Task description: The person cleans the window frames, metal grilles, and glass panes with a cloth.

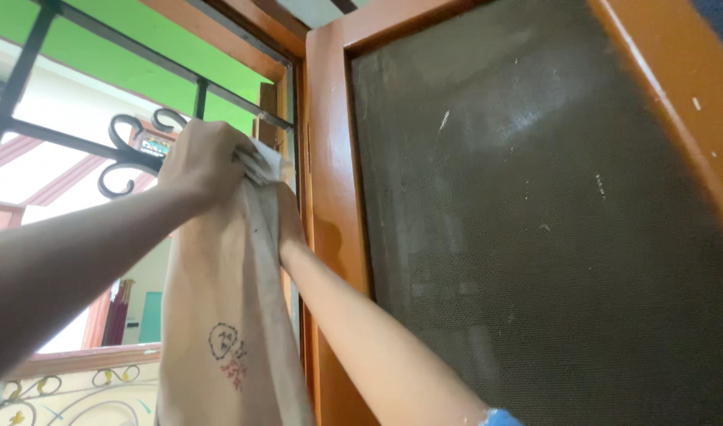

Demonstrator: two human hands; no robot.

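Currently catalogued: hanging cloth at window frame

Item: long beige fabric cloth with a small red-and-black printed mark [227,315], hanging beside the orange wooden screen-door frame [330,158]. Left hand [200,162] bunches its top edge in a closed fist near the black iron scrollwork grille [129,158]; right hand [289,217] is mostly hidden behind the folds, grip unclear. Judged light, limp, non-slippery; best held at the gathered top.
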